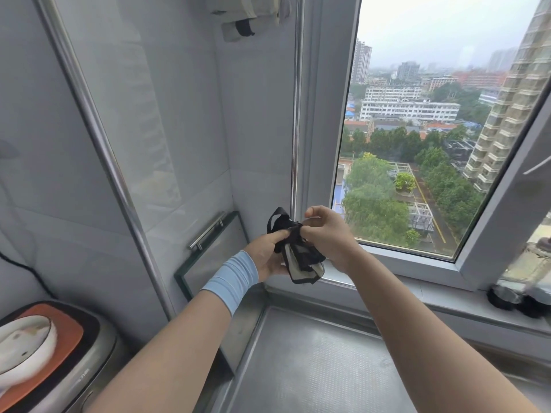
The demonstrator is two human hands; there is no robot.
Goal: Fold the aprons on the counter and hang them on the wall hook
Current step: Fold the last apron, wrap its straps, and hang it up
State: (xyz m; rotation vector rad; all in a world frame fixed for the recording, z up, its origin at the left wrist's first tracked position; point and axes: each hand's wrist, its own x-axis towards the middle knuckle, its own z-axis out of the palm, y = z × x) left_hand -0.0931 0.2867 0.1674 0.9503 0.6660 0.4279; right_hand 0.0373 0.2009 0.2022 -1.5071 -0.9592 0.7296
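Observation:
A small folded apron bundle (304, 265), beige cloth with black trim and black straps, is held in the air in front of the window corner. My left hand (269, 254), with a light blue wristband, grips the bundle from the left, thumb on the black strap. My right hand (328, 234) pinches the black straps at the bundle's top. A strap loop (278, 217) sticks up above the hands. Another folded beige apron (247, 13) with a black strap hangs high on the wall at the top edge; the hook itself is hidden.
A steel counter (313, 368) lies below my arms. A glass panel with a metal handle (207, 234) leans in the corner. A rice cooker with a white bowl on it (38, 353) stands at the lower left. Dark jars (512, 296) sit on the windowsill (417, 287).

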